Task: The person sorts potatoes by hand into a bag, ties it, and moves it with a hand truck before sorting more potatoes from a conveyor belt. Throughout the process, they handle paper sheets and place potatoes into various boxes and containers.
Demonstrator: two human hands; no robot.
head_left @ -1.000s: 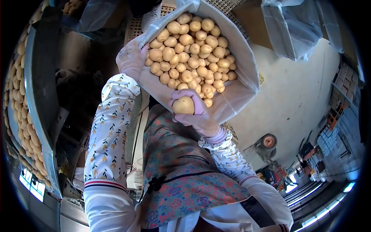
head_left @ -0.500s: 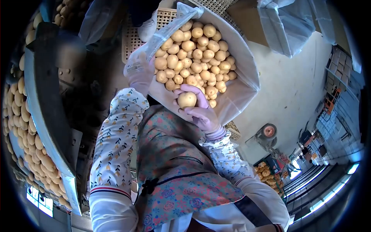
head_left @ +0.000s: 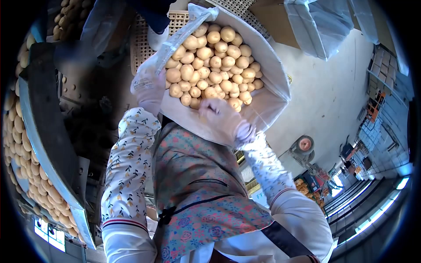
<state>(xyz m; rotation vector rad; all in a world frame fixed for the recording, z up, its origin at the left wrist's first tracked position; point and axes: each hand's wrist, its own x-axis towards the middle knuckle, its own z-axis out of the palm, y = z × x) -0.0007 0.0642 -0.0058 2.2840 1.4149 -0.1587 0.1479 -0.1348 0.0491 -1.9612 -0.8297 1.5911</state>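
Note:
A white plastic-lined bag [head_left: 272,65] stands open in front of me, holding many round yellow potatoes [head_left: 215,61]. My left hand [head_left: 148,85], in a thin pale glove, grips the left edge of the bag. Over the near side of the potatoes is my right hand [head_left: 219,116], also gloved, blurred by motion, with its fingers curled; no potato shows in it, and its palm side is hidden.
At the left, a metal-edged sorting table [head_left: 52,162] carries many potatoes. Perforated crates [head_left: 179,19] and a person's leg and white shoe [head_left: 157,38] are beyond the bag. A lined cardboard box [head_left: 280,22] stands upper right, a wheeled cart [head_left: 305,145] lower right.
The potato that my right hand held is no longer visible in it, and the fingers have curled. My left hand keeps its hold on the bag edge. The view has shifted slightly.

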